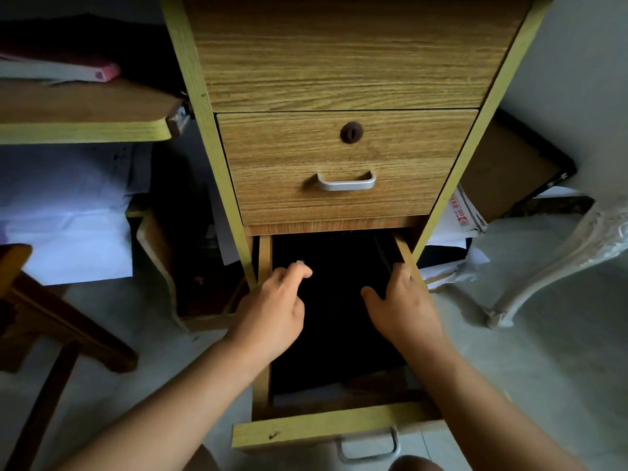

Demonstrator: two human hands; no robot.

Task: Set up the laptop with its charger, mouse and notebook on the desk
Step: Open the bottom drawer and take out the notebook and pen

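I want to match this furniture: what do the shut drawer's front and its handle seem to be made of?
The drawer front looks like wood-grain laminate over board: regular printed streaks, matte; solid wood can't be excluded. The handle seems brushed silvery metal, possibly plated plastic.

head view, down, close above drawer [333, 430]

I'm seeing drawer fronts [343, 164] showing matt wood-grain laminate | handle [346, 182] looking brushed metal | lock [351, 132] reading dull, rusty | floor [509, 351] appearing smooth, matt.
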